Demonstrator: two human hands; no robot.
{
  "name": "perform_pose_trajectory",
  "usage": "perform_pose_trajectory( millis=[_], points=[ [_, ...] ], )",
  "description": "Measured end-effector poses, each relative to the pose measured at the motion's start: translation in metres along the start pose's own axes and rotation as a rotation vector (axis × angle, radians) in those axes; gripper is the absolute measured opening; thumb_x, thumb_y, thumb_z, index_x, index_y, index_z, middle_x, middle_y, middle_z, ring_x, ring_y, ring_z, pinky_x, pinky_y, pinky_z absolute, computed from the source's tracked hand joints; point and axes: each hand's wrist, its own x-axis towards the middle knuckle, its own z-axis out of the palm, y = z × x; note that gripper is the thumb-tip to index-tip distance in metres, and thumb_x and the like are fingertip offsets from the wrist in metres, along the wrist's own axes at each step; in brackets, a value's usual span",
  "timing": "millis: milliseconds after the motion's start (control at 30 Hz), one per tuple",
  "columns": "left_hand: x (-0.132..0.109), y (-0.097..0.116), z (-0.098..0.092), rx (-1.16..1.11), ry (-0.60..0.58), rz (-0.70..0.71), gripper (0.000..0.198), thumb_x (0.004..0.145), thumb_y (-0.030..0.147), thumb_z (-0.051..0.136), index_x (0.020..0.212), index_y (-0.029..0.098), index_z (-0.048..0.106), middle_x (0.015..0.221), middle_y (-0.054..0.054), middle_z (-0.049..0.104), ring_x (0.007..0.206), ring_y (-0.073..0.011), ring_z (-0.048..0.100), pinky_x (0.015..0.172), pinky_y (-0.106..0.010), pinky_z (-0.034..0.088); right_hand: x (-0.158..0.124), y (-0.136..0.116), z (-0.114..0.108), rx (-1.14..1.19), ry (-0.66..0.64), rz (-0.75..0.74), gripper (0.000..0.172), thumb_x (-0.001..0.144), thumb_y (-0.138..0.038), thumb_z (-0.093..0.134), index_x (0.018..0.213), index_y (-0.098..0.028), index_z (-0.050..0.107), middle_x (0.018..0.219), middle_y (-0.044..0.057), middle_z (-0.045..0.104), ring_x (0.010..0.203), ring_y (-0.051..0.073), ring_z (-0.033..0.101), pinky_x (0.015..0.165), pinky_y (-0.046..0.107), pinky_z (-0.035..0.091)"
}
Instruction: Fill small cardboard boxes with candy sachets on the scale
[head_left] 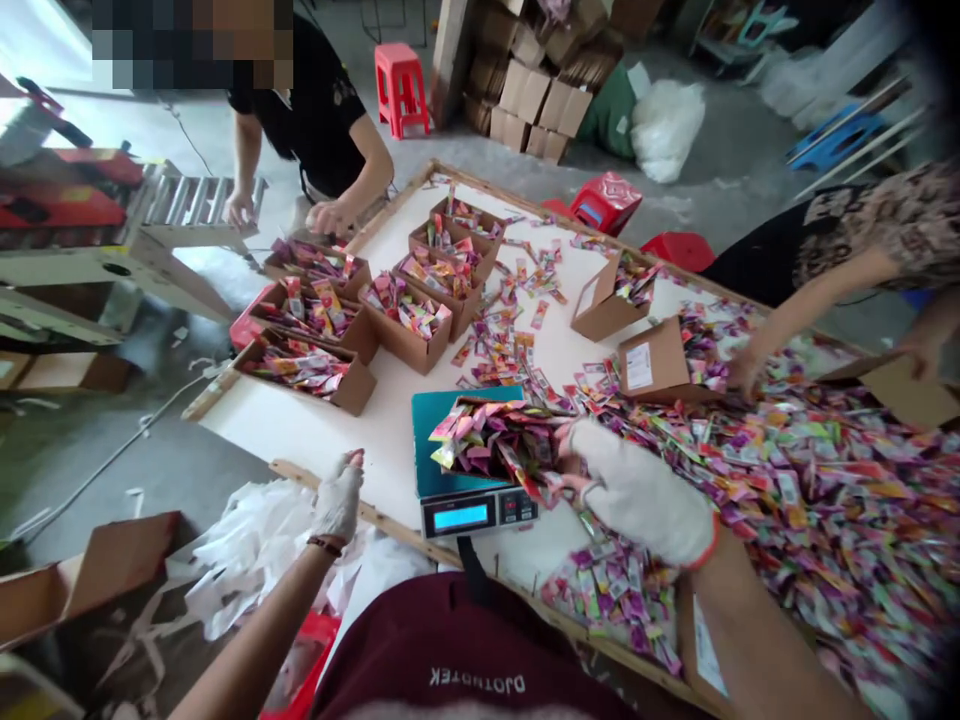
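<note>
From the surface [330, 425] down to the scale [450, 470] at lower centre, I judged that my right hand [637, 490], fingers closed on sachets [495, 440] heaped there, should add few at a time, while my left hand [337, 500] hung loosely curled, empty.

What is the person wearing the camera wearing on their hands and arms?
Both the left hand and right hand wear white knitted gloves; the right glove has an orange-red cuff edge. A dark beaded bracelet circles the left wrist. Both forearms are bare, no sleeves.
</note>
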Motion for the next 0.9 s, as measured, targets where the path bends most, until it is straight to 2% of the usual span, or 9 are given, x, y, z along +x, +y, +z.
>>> perform_pose_trajectory(
  millis=[133, 233, 333, 400, 467, 567, 633, 800, 900],
  points=[
    [-0.023, 0.012, 0.013, -0.125, -0.059, 0.0, 0.063, 0.075, 0.064, 0.064, 0.116, 0.016, 0.066, 0.106, -0.012, 0.069, 0.104, -0.0251, 0.064, 0.09, -0.036, 0.052, 0.009, -0.001, -0.014, -0.031, 0.105, -0.008, 0.067, 0.084, -0.03, 0.07, 0.146, -0.026, 0.046, 0.142, 0.011, 0.05, 0.123, 0.028, 0.061, 0.103, 0.038, 0.051],
    [-0.028, 0.03, 0.016, -0.191, -0.09, 0.022, 0.07, 0.074, 0.066, 0.066, 0.12, 0.014, 0.064, 0.107, -0.013, 0.068, 0.103, -0.0242, 0.064, 0.092, -0.037, 0.051, 0.026, -0.008, -0.005, -0.049, 0.044, 0.006, 0.097, 0.074, -0.041, 0.081, 0.157, -0.03, 0.032, 0.148, 0.012, 0.041, 0.124, 0.032, 0.061, 0.102, 0.04, 0.052],
    [-0.031, 0.055, 0.023, -0.236, -0.138, 0.115, 0.069, 0.076, 0.065, 0.067, 0.123, 0.013, 0.064, 0.109, -0.012, 0.067, 0.1, -0.0229, 0.064, 0.091, -0.037, 0.052, 0.049, -0.019, 0.01, -0.057, -0.032, 0.029, 0.111, 0.066, -0.052, 0.086, 0.159, -0.032, 0.028, 0.149, 0.013, 0.038, 0.118, 0.033, 0.063, 0.099, 0.041, 0.053],
    [-0.034, 0.078, 0.031, -0.22, -0.176, 0.223, 0.065, 0.081, 0.061, 0.066, 0.125, 0.014, 0.063, 0.112, -0.012, 0.067, 0.096, -0.021, 0.064, 0.087, -0.035, 0.052, 0.064, -0.026, 0.02, -0.071, -0.051, 0.041, 0.107, 0.068, -0.056, 0.084, 0.158, -0.035, 0.031, 0.149, 0.012, 0.039, 0.111, 0.031, 0.066, 0.094, 0.039, 0.053],
    [-0.039, 0.101, 0.042, -0.139, -0.214, 0.362, 0.058, 0.085, 0.053, 0.064, 0.129, 0.015, 0.062, 0.115, -0.012, 0.067, 0.09, -0.0189, 0.064, 0.083, -0.034, 0.052, 0.077, -0.032, 0.029, -0.083, -0.038, 0.024, 0.089, 0.076, -0.056, 0.077, 0.154, -0.035, 0.04, 0.144, 0.011, 0.044, 0.104, 0.027, 0.066, 0.088, 0.035, 0.053],
    [-0.047, 0.131, 0.058, 0.134, -0.263, 0.673, 0.044, 0.087, 0.039, 0.065, 0.124, 0.017, 0.066, 0.112, -0.011, 0.068, 0.09, -0.0196, 0.064, 0.084, -0.033, 0.052, 0.09, -0.037, 0.041, -0.104, 0.025, -0.026, 0.044, 0.092, -0.039, 0.062, 0.134, -0.027, 0.061, 0.129, 0.01, 0.054, 0.095, 0.021, 0.064, 0.082, 0.029, 0.049],
    [-0.053, 0.144, 0.067, 0.352, -0.266, 0.886, 0.03, 0.089, 0.031, 0.063, 0.115, 0.018, 0.071, 0.109, -0.011, 0.069, 0.095, -0.0216, 0.064, 0.086, -0.034, 0.052, 0.094, -0.037, 0.046, -0.133, 0.055, -0.055, 0.027, 0.095, -0.023, 0.051, 0.115, -0.021, 0.069, 0.118, 0.009, 0.059, 0.09, 0.018, 0.062, 0.079, 0.026, 0.047],
    [-0.065, 0.156, 0.08, 0.721, -0.234, 1.136, 0.027, 0.094, 0.022, 0.053, 0.114, 0.019, 0.071, 0.103, -0.012, 0.07, 0.095, -0.0236, 0.065, 0.086, -0.035, 0.052, 0.076, -0.025, 0.035, -0.132, 0.097, -0.072, 0.026, 0.09, -0.009, 0.044, 0.094, -0.016, 0.069, 0.1, 0.008, 0.066, 0.089, 0.018, 0.061, 0.083, 0.026, 0.047],
    [-0.067, 0.161, 0.081, 0.718, -0.233, 1.153, 0.029, 0.093, 0.022, 0.055, 0.118, 0.02, 0.07, 0.108, -0.011, 0.07, 0.096, -0.0236, 0.066, 0.084, -0.034, 0.053, 0.047, -0.012, 0.015, 0.008, 0.263, -0.05, 0.024, 0.088, -0.013, 0.046, 0.091, -0.019, 0.069, 0.096, 0.007, 0.07, 0.09, 0.019, 0.064, 0.086, 0.029, 0.05]
  ],
)
